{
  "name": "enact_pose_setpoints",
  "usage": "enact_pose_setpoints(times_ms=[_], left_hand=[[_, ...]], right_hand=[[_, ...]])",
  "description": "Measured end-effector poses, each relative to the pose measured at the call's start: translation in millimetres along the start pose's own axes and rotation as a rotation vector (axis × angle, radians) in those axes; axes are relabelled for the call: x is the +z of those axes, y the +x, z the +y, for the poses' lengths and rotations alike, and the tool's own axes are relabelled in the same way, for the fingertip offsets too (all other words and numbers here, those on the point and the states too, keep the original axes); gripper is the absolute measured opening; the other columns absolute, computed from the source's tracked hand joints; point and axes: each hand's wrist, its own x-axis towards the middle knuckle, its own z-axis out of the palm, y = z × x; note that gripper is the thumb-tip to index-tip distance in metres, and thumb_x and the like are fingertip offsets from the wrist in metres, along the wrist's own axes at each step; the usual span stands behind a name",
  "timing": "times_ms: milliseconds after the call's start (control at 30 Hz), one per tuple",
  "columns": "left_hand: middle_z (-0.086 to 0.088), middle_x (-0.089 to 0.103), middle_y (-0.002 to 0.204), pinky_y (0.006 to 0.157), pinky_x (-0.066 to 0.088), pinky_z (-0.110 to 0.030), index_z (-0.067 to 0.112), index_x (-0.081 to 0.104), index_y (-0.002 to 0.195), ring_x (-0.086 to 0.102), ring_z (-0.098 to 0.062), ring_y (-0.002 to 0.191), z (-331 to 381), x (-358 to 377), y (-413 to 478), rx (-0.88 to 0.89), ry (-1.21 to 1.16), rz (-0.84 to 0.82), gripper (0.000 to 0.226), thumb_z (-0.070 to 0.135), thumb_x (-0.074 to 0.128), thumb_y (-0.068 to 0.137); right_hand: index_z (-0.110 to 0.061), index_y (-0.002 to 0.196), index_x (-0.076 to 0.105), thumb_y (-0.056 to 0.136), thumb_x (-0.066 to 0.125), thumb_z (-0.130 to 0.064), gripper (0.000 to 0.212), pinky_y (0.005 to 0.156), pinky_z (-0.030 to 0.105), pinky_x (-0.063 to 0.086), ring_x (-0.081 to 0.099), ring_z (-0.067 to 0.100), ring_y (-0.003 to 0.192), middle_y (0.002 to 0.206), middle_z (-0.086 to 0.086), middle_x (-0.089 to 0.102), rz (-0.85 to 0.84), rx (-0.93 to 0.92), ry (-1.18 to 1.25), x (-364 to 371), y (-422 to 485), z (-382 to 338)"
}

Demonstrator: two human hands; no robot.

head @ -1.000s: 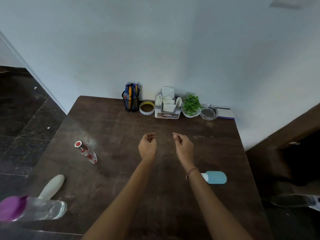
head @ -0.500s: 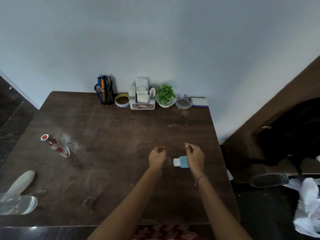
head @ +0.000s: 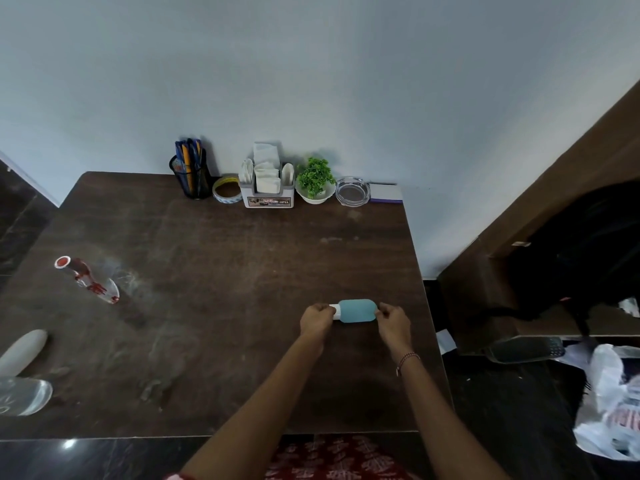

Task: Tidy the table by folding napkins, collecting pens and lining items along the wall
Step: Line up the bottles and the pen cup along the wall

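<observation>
Your left hand (head: 317,320) and right hand (head: 393,323) have closed on the small teal plastic bottle (head: 356,310) lying at the right of the dark wooden table (head: 225,271), left pinching its white cap (head: 335,311), right its base, so lift it level and stand it by the pale wall (head: 311,81).

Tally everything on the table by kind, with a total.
Holders: 2, pen holder, napkin holder
Bottles: 2, blue bottle, glass bottle
Tape roll: 1
Plant: 1
Ashtray: 1
Notepad: 1
White object: 1
Clear vessel, cut off at the frame edge: 1
Total: 10
</observation>
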Motion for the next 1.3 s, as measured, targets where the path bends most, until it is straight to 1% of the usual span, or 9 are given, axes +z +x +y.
enact_pose_setpoints(times_ms=[133,300,700,800,900,1067,1167,1233,1300], left_hand=[[-0.018,0.06,0.12,0.091,0.049,-0.039,0.006,0.058,0.124,0.058,-0.034,0.112,2.4,2.6,-1.2,-0.008,0.002,0.012,0.033,0.014,0.051,0.092],[-0.015,0.059,0.124,0.092,0.048,-0.036,0.005,0.056,0.128,0.057,-0.028,0.112,4.7,-5.8,1.1,0.009,0.016,0.027,0.036,0.013,0.05,0.093],[-0.015,0.062,0.119,0.092,0.051,-0.038,0.003,0.06,0.123,0.06,-0.027,0.107,13.6,-66.4,22.9,0.002,-0.07,0.079,0.034,0.014,0.052,0.091],[-0.016,0.063,0.116,0.088,0.051,-0.036,0.002,0.061,0.121,0.061,-0.028,0.106,19.2,-87.4,27.7,0.018,-0.08,0.087,0.032,0.013,0.052,0.092],[-0.017,0.064,0.112,0.084,0.052,-0.036,-0.001,0.061,0.116,0.062,-0.029,0.102,23.7,-111.2,34.3,0.036,-0.065,0.116,0.03,0.013,0.053,0.091],[-0.019,0.066,0.101,0.06,0.047,-0.028,-0.004,0.063,0.107,0.062,-0.026,0.08,34.5,-159.9,45.8,0.06,0.154,0.136,0.031,0.017,0.056,0.085],[-0.015,0.067,0.094,0.063,0.043,-0.027,-0.002,0.065,0.095,0.064,-0.026,0.088,45.8,-192.1,52.3,0.155,0.416,0.135,0.025,0.019,0.057,0.083],[-0.013,0.065,0.085,0.065,0.043,-0.029,0.001,0.063,0.082,0.063,-0.025,0.083,57.3,-208.6,54.6,0.263,0.521,0.152,0.017,0.016,0.058,0.081],[-0.008,0.062,0.078,0.066,0.044,-0.031,0.001,0.064,0.08,0.06,-0.021,0.078,72.7,-222.8,56.3,0.37,0.585,0.158,0.014,0.014,0.06,0.082]], right_hand=[[-0.006,0.132,0.051,0.096,0.05,-0.014,0.037,0.102,0.031,0.04,0.048,0.023,0.125,0.137,0.011,0.051,-0.021,0.007,0.033,-0.7,2.9,-2.6],[-0.008,0.128,0.054,0.092,0.054,-0.011,0.036,0.103,0.038,0.044,0.051,0.022,0.122,0.134,0.01,0.054,-0.023,0.054,0.169,4.4,5.2,-5.2],[-0.011,0.115,0.061,0.084,0.066,-0.01,0.032,0.096,0.036,0.049,0.054,0.02,0.115,0.122,0.005,0.059,-0.031,0.015,0.378,40.0,-7.3,-60.8],[-0.009,0.112,0.059,0.081,0.069,-0.005,0.033,0.09,0.037,0.054,0.058,0.021,0.109,0.117,0.008,0.061,-0.057,0.025,0.505,56.9,-9.2,-77.6],[-0.007,0.109,0.058,0.079,0.07,-0.002,0.033,0.08,0.032,0.056,0.06,0.024,0.106,0.114,0.012,0.062,-0.07,0.005,0.584,75.1,-13.0,-96.1],[-0.015,0.098,0.059,0.075,0.073,0.0,0.031,0.08,0.038,0.057,0.062,0.025,0.102,0.111,0.011,0.063,-0.143,-0.073,0.536,99.1,-15.2,-130.3],[-0.021,0.092,0.061,0.07,0.078,-0.003,0.033,0.078,0.039,0.058,0.064,0.022,0.096,0.106,0.007,0.066,-0.152,-0.159,0.416,111.5,-15.1,-155.3],[-0.02,0.09,0.062,0.068,0.08,-0.003,0.033,0.075,0.035,0.058,0.065,0.018,0.088,0.097,0.003,0.067,-0.165,-0.237,0.33,119.0,-16.8,-175.4],[-0.015,0.09,0.063,0.067,0.08,-0.001,0.032,0.073,0.031,0.056,0.064,0.017,0.082,0.09,0.004,0.067,-0.193,-0.295,0.283,126.7,-18.4,-197.0]])
